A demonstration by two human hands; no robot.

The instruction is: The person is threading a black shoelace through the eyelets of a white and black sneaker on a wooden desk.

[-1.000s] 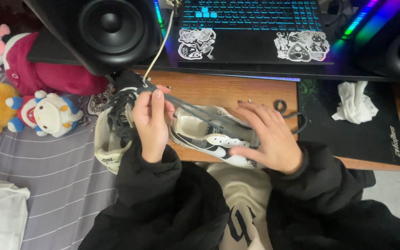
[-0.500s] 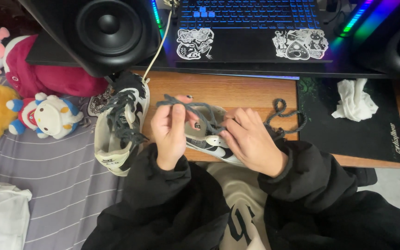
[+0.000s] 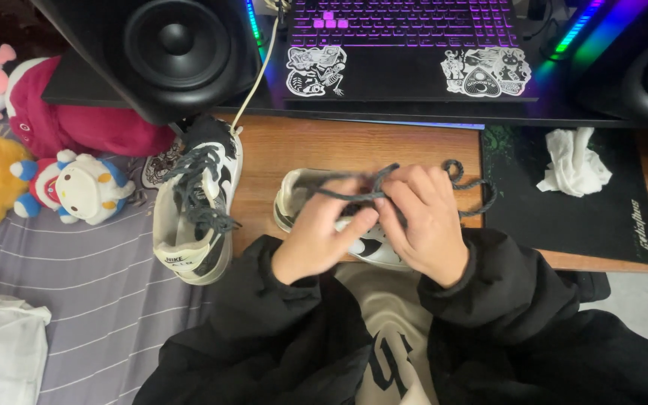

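So from my feed, both hands sit over the pale sneaker (image 3: pixel 301 196) lying on its side on the wooden counter (image 3: pixel 301 150), right at the near edge. Left hand (image 3: pixel 316 236) has its grip pinched shut on the dark grey lace (image 3: pixel 354 193), and the right hand (image 3: pixel 425 221) has its fingers curled closed on the same lace, knuckles up, the two hands touching. The lace is a flat woven cord, and a loop of it flops off to the right onto the black mouse mat (image 3: pixel 601 217). Sneaker looks like smooth cream leather with a black patch and a thick rubbery sole. Its twin, the second sneaker (image 3: pixel 196 202), stands sole-down just left, half off the counter edge over the grey striped bed sheet (image 3: pixel 76 285), laces loose and bunched. Not much room: laptop (image 3: pixel 406 52) and a big round-coned speaker (image 3: pixel 166 52) box in the back, plush toys (image 3: pixel 69 184) crowd the left, crumpled white tissue (image 3: pixel 573 161) sits on the mat. The only open bit is the bare wood strip behind the shoe
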